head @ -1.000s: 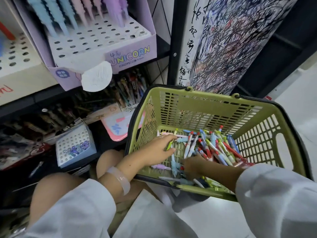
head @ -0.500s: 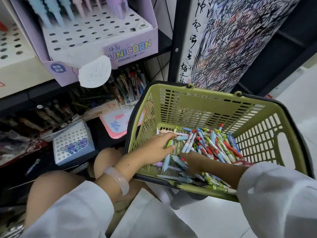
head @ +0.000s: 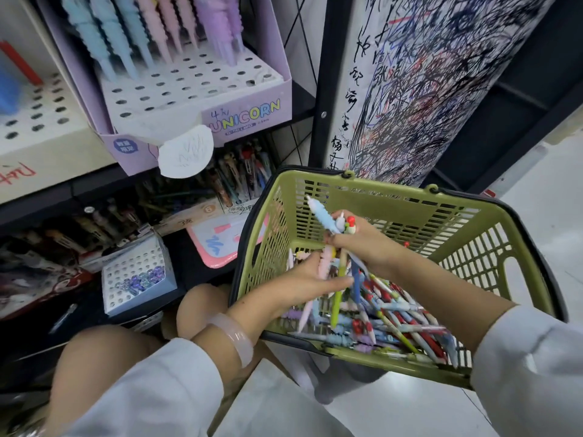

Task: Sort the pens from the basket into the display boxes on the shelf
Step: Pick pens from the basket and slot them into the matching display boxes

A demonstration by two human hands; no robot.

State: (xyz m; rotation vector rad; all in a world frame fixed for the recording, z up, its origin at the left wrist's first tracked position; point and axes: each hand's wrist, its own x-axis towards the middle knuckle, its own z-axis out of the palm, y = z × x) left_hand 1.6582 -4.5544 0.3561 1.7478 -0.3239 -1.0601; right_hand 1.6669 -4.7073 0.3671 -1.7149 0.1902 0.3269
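Note:
A green plastic basket sits on the floor at the right, its bottom covered with many coloured pens. My right hand is raised inside the basket, shut on a bunch of pens, among them a light blue spiral pen pointing up left. My left hand lies below it, fingers against a pink pen and a green pen hanging from the bunch. On the upper shelf stands the purple Unicorn display box with pastel spiral pens at its back.
A beige display box stands left of the Unicorn box. On the lower shelf are a small white holed box, a pink tray and dark pens. A scribbled board rises behind the basket. My knees are at bottom left.
My right hand has lifted out of the pen pile with a bunch of pens. My left hand has shifted right to meet the hanging pens. The camera has moved closer.

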